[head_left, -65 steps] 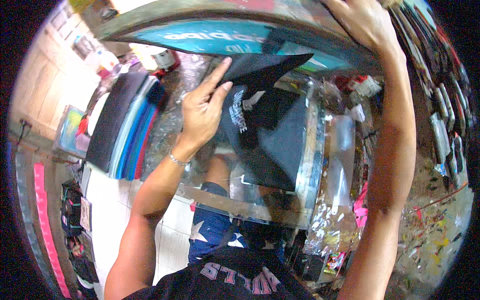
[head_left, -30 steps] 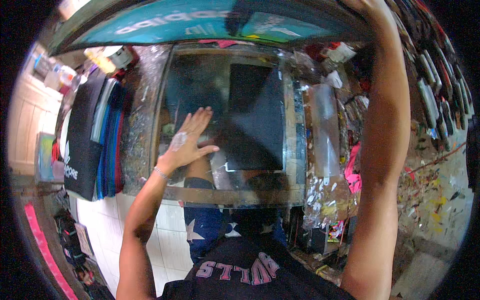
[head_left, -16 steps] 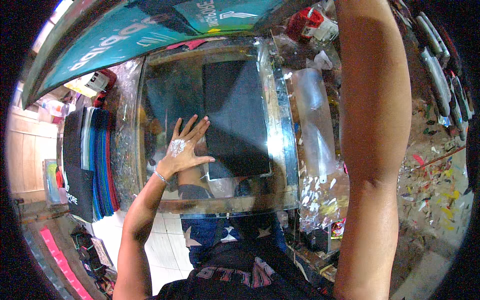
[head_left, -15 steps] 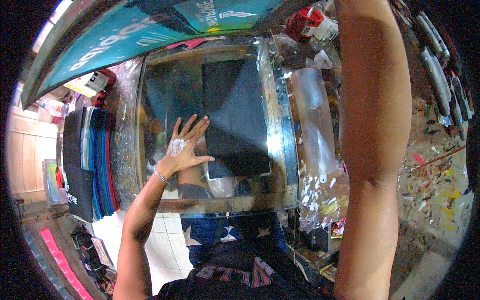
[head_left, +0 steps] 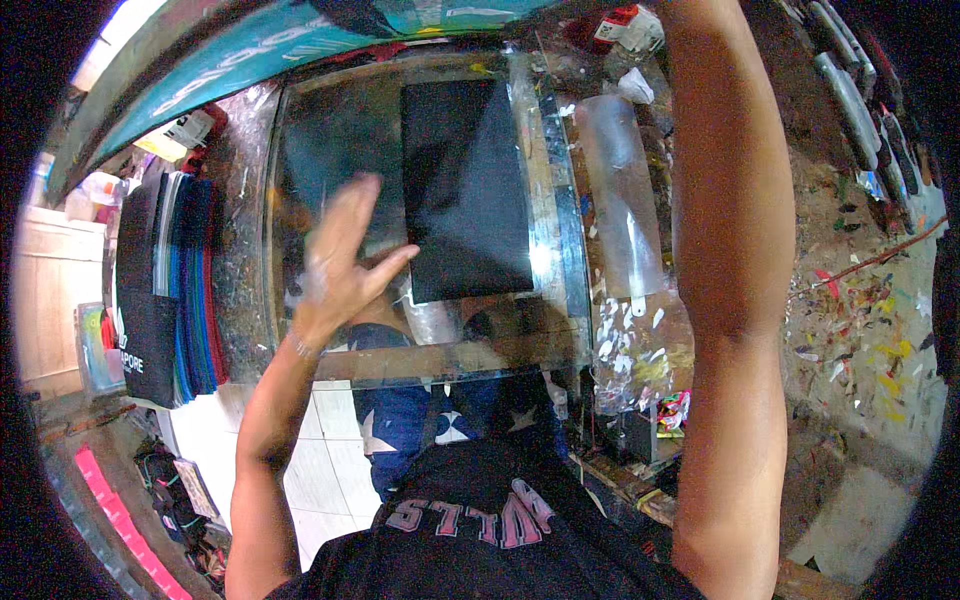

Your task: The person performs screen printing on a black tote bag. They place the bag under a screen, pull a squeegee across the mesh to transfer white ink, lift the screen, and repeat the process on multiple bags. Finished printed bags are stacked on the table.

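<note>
My left hand (head_left: 340, 262) hovers or rests over the glass-topped board, blurred by motion. Its fingers are stretched out side by side, the thumb apart with its tip at the left edge of a flat black sheet (head_left: 470, 190). That sheet lies on the glass top (head_left: 325, 120), which reflects light and shows my legs below. My right arm (head_left: 730, 190) reaches up past the upper edge, so the right hand is out of the picture. Across the top, a teal printing screen (head_left: 290, 60) in a dark frame stands tilted up above the board's far side.
Left of the board stands a stack of folded dark, blue and red cloth (head_left: 190, 300). On the right lie a long translucent strip (head_left: 622, 190) and crumpled white paper (head_left: 635, 86), with a red-and-white container (head_left: 630, 30) beyond. Paint spots cover the surface at far right.
My left hand's spread fingers have drawn together, and the hand is now blurred. The whole view has shifted, so the board sits higher and less of the teal screen shows.
</note>
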The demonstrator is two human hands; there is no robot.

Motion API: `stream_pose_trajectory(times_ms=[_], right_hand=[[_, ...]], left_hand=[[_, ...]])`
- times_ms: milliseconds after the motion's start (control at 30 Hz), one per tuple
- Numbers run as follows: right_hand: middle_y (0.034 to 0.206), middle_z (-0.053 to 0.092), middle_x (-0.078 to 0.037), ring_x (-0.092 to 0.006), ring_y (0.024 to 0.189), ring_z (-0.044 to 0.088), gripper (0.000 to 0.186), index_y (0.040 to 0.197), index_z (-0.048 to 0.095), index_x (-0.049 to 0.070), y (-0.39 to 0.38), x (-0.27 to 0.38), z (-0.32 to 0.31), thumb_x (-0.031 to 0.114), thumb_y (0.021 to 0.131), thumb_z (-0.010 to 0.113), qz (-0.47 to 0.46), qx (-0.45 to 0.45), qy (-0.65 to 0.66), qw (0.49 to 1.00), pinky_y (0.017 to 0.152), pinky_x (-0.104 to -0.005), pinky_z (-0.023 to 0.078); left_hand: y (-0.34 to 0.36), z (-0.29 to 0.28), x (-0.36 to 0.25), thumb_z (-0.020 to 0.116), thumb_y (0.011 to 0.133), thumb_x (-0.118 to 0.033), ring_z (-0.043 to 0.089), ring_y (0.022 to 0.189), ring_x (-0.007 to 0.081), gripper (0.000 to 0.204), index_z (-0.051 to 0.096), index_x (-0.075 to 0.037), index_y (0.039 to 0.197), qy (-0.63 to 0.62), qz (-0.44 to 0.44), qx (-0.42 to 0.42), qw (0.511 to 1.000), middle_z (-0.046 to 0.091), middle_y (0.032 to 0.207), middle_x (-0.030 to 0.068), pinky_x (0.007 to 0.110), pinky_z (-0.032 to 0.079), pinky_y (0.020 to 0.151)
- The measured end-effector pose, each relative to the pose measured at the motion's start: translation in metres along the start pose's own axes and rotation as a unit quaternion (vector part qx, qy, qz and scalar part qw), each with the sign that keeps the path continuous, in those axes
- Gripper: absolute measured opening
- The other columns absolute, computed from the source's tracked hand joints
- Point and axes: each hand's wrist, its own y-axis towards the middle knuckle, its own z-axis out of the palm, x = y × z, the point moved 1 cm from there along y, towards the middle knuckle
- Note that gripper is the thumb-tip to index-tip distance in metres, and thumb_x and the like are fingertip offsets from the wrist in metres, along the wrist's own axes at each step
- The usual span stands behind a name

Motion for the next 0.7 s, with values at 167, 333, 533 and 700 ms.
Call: stream_pose_trajectory(times_ms=[167, 333, 533, 700], right_hand=[[0.066, 0.061, -0.012, -0.0285, 0.058, 0.057, 0.052, 0.074, 0.064, 0.005, -0.069, 0.04, 0.006, 0.053, 0.088, 0.053, 0.065, 0.08, -0.011, 0.995, 0.06, -0.0464, 0.052], [0.081, 0.054, -0.012, -0.032, 0.075, 0.058, 0.032, 0.089, 0.059, 0.007, -0.214, 0.044, 0.09, 0.034, 0.075, 0.069, -0.082, 0.011, 0.059, 0.995, 0.064, -0.0443, 0.049], [0.088, 0.067, -0.021, -0.0427, 0.087, 0.066, 0.03, 0.101, 0.059, 0.004, -0.21, 0.025, 0.173, 0.021, 0.079, 0.072, -0.006, 0.325, 0.124, 0.938, 0.072, -0.0542, 0.05], [0.089, 0.069, -0.02, -0.0414, 0.09, 0.067, 0.027, 0.104, 0.059, 0.007, -0.205, 0.017, 0.167, 0.011, 0.08, 0.07, 0.004, 0.362, 0.153, 0.919, 0.072, -0.0542, 0.051]], left_hand=[[0.082, -0.137, -0.032, 0.088, 0.068, -0.028, 0.049, 0.135, 0.0395, 0.085, 0.052, -0.002, 0.141, 0.186, -0.074, -0.101, 0.974, 0.055, 0.143, 0.0212, 0.043, 0.037, 0.115], [-0.009, -0.088, -0.028, 0.085, 0.063, -0.012, 0.06, 0.099, 0.0361, 0.047, 0.059, -0.002, 0.101, 0.137, -0.176, 0.253, 0.941, 0.06, 0.1, 0.0167, 0.043, 0.048, 0.086], [-0.114, -0.002, 0.002, 0.086, 0.067, -0.024, 0.057, 0.097, 0.032, 0.049, 0.058, -0.002, 0.1, 0.079, -0.143, 0.202, 0.966, 0.057, 0.098, 0.0126, 0.043, 0.044, 0.084], [-0.104, -0.003, -0.002, 0.086, 0.067, -0.028, 0.057, 0.095, 0.0311, 0.051, 0.057, -0.001, 0.1, 0.048, -0.145, 0.201, 0.968, 0.057, 0.097, 0.0123, 0.043, 0.043, 0.082]])
